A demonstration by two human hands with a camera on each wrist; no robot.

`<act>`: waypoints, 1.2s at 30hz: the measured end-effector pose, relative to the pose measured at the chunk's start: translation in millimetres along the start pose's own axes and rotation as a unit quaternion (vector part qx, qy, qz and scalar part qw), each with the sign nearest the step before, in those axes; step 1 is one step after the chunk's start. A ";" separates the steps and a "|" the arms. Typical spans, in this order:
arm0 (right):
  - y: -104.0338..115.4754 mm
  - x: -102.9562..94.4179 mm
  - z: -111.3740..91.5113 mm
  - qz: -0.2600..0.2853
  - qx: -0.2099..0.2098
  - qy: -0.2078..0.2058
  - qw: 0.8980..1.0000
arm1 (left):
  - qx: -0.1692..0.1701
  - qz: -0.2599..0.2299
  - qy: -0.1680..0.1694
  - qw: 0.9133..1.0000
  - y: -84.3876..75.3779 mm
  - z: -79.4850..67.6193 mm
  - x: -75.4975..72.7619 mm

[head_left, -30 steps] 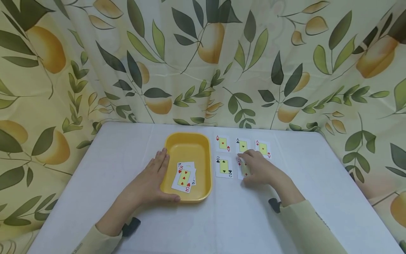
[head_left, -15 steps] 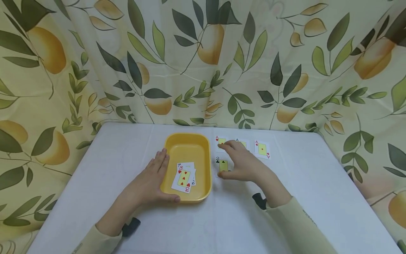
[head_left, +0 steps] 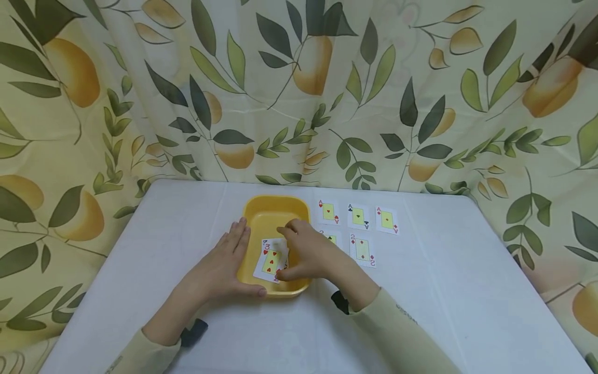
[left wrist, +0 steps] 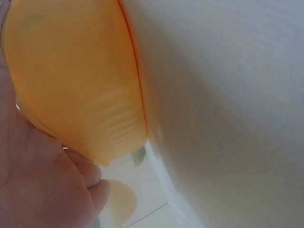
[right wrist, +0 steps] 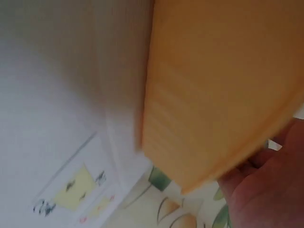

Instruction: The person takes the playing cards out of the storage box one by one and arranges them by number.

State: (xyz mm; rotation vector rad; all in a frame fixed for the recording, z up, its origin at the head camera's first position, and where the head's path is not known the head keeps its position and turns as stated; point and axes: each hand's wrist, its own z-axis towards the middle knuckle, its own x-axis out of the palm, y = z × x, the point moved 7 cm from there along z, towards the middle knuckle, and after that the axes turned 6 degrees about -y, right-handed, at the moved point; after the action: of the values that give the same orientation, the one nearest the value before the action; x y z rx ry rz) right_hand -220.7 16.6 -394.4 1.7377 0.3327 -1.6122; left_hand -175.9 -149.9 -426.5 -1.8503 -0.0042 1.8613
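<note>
My left hand [head_left: 221, 265] lies along the left side of a yellow plastic tray [head_left: 275, 203], fingers straight on its rim and thumb at the near edge. The left wrist view has my palm beside the tray's outer wall [left wrist: 76, 71]. Over the tray's right half, my right hand [head_left: 310, 254] spreads thumb and forefinger around the cards, with no card visibly gripped. A three of hearts [head_left: 270, 259] lies tilted in the tray on top of another card, mostly hidden. Right of the tray, the two of clubs [head_left: 330, 239] is partly covered by my right hand.
Face up on the white-covered table [head_left: 444, 291] lie an ace of hearts [head_left: 329, 211], an ace of clubs [head_left: 358, 216] and an ace of diamonds [head_left: 386, 219]. In front of them is a two of diamonds [head_left: 362, 249]. A leaf-and-fruit patterned curtain [head_left: 280, 104] hangs behind.
My right hand has moved left from the two of diamonds, over the two of clubs, to the tray. The two of diamonds and the ace of clubs are uncovered. My left hand stays put.
</note>
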 end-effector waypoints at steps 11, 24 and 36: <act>15.4 31.0 19.6 -0.114 0.017 0.035 0.993 | 0.006 0.013 -0.002 1.000 0.1 1.3 1.2; 19.4 47.2 25.1 -0.125 0.053 0.064 0.989 | 0.013 0.013 -0.016 1.000 -0.7 2.2 2.4; 26.7 50.4 26.8 -0.107 0.029 0.057 0.992 | 0.014 0.020 -0.010 1.000 0.2 0.6 1.0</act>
State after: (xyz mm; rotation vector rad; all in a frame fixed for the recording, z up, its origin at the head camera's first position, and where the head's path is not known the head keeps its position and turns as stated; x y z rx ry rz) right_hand -215.0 -33.9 -431.6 1.8959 0.5472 -1.6897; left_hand -176.5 -149.5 -427.5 -1.8251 0.0520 1.8988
